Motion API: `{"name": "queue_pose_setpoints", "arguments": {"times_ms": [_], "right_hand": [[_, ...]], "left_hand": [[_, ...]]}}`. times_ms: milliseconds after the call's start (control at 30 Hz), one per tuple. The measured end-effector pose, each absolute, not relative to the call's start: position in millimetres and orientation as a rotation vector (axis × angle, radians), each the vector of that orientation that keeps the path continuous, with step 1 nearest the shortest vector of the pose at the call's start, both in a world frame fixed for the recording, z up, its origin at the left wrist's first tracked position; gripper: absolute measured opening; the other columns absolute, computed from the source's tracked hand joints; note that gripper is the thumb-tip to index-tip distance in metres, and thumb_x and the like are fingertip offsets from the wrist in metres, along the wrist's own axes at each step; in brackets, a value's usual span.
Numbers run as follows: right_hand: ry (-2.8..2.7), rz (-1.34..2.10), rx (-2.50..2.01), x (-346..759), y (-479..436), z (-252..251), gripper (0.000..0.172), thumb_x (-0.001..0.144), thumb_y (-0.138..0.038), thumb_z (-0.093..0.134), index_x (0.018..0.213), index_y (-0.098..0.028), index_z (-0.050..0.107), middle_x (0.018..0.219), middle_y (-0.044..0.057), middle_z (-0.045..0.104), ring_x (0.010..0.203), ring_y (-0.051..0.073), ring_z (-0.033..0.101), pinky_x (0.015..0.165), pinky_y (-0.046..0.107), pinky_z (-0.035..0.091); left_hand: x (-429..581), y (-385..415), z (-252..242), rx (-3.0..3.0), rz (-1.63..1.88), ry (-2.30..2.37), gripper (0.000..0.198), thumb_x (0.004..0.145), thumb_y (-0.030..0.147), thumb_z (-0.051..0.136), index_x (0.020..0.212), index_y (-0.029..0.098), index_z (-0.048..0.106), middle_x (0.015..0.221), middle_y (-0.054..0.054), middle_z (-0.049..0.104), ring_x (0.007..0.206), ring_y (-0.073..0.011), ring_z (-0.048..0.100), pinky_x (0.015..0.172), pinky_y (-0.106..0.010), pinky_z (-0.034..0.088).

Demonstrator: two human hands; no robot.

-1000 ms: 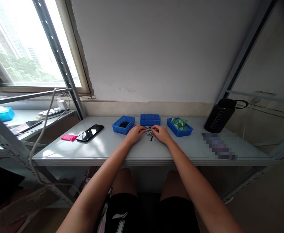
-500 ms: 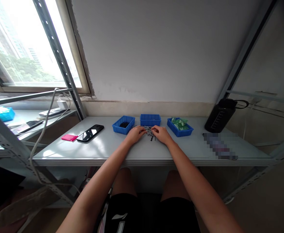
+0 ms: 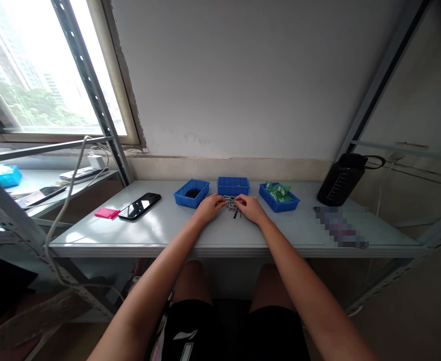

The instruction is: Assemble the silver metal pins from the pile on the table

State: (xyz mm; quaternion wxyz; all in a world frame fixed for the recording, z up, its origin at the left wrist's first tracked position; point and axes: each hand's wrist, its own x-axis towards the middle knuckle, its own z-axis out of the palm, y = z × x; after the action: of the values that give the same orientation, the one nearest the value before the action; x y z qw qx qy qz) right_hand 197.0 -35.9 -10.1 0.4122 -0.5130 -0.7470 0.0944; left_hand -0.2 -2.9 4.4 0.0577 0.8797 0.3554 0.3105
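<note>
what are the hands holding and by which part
It cannot be told. The left hand and right hand both touch the pile of small metal pieces, but any pinched piece is too small to see.

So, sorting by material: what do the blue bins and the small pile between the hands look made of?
Blue bins: probably moulded plastic, even saturated colour, thin rims. Small pile: likely metal, silvery glints, some pieces dark; too small to confirm.
</note>
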Motion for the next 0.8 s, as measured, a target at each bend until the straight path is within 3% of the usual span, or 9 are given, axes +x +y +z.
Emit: {"name": "queue_pose_setpoints", "arguments": {"times_ms": [300,800], "right_hand": [[-1.867,0.246,-1.272,194.5,-37.1,-8.5,0.021,0.084,-0.033,0.047,0.088,-0.021,0.064,0.068,0.0,0.064,0.063,0.015,0.058,0.059,0.023,0.039],[-1.996,0.214,-1.339,194.3,-40.5,-8.2,0.02,0.085,-0.03,0.048,0.089,-0.023,0.066,0.07,0.002,0.065,0.064,0.016,0.055,0.059,0.024,0.033]], "left_hand": [[0.0,0.1,0.0,2.697,0.851,1.054,0.022,0.087,0.034,0.052,0.084,0.019,0.068,0.085,-0.005,0.065,0.077,-0.0191,0.058,0.07,-0.026,0.044],[1.3,-7.7,8.6,2.676,1.029,1.036,0.026,0.092,0.035,0.047,0.089,0.019,0.068,0.087,-0.004,0.061,0.08,-0.0172,0.058,0.072,-0.026,0.043]]}}
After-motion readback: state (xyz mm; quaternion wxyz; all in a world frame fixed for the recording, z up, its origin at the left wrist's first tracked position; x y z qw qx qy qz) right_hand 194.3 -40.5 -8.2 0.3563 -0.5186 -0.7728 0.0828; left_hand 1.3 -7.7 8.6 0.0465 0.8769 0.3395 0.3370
